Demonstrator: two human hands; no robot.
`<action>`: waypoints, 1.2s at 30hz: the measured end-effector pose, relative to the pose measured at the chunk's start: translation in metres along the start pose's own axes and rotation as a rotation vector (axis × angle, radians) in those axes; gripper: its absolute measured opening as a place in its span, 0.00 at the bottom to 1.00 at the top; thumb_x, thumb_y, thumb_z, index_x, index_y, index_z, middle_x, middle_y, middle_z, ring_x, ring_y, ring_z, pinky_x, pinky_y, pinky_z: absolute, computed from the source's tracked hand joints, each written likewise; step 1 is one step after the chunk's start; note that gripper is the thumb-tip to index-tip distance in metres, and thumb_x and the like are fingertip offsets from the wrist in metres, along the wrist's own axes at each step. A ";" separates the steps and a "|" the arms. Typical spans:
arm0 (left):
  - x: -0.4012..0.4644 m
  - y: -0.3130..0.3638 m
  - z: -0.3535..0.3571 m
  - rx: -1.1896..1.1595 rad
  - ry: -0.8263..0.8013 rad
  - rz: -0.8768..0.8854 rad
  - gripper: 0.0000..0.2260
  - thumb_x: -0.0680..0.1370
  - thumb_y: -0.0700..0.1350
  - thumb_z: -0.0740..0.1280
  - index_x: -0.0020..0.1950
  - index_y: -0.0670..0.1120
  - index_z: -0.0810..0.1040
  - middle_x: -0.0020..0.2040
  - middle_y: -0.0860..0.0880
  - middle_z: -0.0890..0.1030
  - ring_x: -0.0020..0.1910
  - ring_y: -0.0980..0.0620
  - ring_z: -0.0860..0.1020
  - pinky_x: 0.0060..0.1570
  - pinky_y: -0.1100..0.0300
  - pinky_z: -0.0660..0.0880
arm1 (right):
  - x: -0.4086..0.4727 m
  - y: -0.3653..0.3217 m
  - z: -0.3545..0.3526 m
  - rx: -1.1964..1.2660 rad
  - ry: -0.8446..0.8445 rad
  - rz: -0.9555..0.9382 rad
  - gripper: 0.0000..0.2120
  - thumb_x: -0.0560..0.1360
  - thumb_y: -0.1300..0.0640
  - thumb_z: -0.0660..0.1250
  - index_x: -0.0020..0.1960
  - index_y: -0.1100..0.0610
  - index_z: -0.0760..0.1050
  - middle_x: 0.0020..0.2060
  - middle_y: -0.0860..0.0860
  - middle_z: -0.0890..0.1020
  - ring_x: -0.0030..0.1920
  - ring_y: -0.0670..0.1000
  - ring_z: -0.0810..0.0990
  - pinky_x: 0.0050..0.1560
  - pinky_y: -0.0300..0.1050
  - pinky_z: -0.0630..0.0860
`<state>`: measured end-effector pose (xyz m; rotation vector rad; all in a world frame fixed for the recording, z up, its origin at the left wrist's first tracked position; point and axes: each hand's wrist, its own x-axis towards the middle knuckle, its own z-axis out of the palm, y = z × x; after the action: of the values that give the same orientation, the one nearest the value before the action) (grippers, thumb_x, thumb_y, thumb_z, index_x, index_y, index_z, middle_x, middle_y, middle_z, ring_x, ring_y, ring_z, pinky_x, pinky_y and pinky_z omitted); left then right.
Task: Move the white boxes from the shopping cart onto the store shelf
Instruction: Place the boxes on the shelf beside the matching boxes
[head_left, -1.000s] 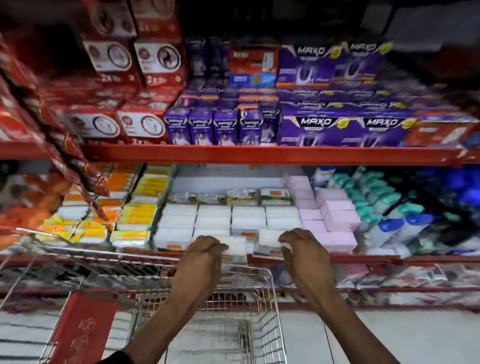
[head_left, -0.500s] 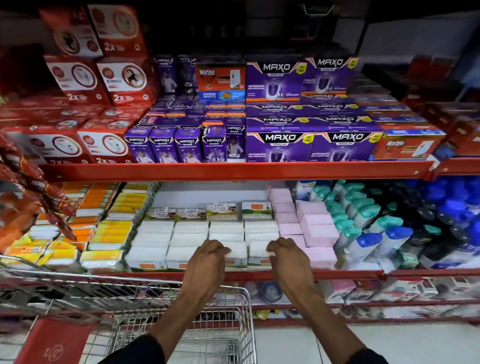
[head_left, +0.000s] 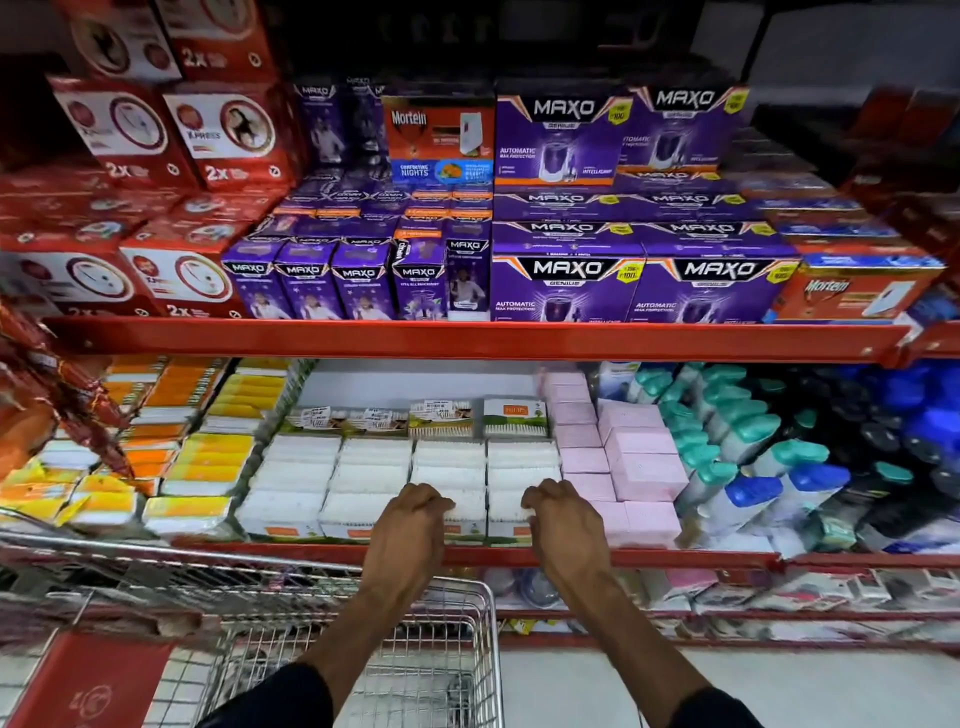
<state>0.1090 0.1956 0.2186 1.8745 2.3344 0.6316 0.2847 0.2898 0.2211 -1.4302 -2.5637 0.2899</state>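
Observation:
Rows of white boxes (head_left: 374, 478) fill the middle of the lower store shelf (head_left: 685, 559). My left hand (head_left: 413, 519) curls over the left edge of a white box (head_left: 464, 512) in the front row. My right hand (head_left: 561, 517) curls over the right edge of the neighbouring white box (head_left: 505, 512). Both boxes rest on the shelf behind its red lip. The wire shopping cart (head_left: 322, 584) stands below my arms; I see no boxes in the part of its basket that shows.
Pink boxes (head_left: 641, 470) sit right of the white ones, with teal- and blue-capped bottles (head_left: 753, 457) beyond. Yellow and orange packs (head_left: 202, 467) lie to the left. Purple and red cartons (head_left: 566, 283) crowd the shelf above. Red packets (head_left: 57, 395) hang at left.
Both hands carried white boxes forward over the red lip and set them into the front row. The view shifted closer to the shelf.

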 end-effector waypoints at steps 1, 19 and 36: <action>0.000 -0.002 0.003 0.002 -0.010 -0.003 0.14 0.71 0.31 0.71 0.52 0.45 0.85 0.47 0.48 0.83 0.48 0.48 0.80 0.47 0.51 0.83 | 0.000 0.000 0.003 0.002 -0.005 0.004 0.14 0.69 0.69 0.70 0.50 0.54 0.80 0.46 0.50 0.83 0.49 0.53 0.79 0.43 0.46 0.78; -0.002 -0.014 0.020 0.012 -0.016 0.041 0.12 0.73 0.37 0.72 0.56 0.45 0.84 0.56 0.45 0.84 0.56 0.43 0.78 0.56 0.47 0.79 | -0.001 -0.004 0.011 0.052 -0.056 -0.067 0.15 0.73 0.65 0.69 0.55 0.50 0.82 0.58 0.50 0.83 0.59 0.53 0.77 0.60 0.53 0.76; -0.001 -0.015 0.025 0.016 0.022 0.024 0.11 0.74 0.38 0.71 0.55 0.48 0.85 0.55 0.46 0.85 0.56 0.46 0.77 0.54 0.51 0.79 | -0.004 -0.004 0.011 0.051 -0.031 -0.066 0.15 0.74 0.65 0.67 0.55 0.49 0.82 0.59 0.49 0.82 0.59 0.53 0.77 0.59 0.52 0.77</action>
<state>0.1033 0.1992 0.1903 1.9155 2.3404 0.6412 0.2803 0.2830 0.2108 -1.3304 -2.6024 0.3664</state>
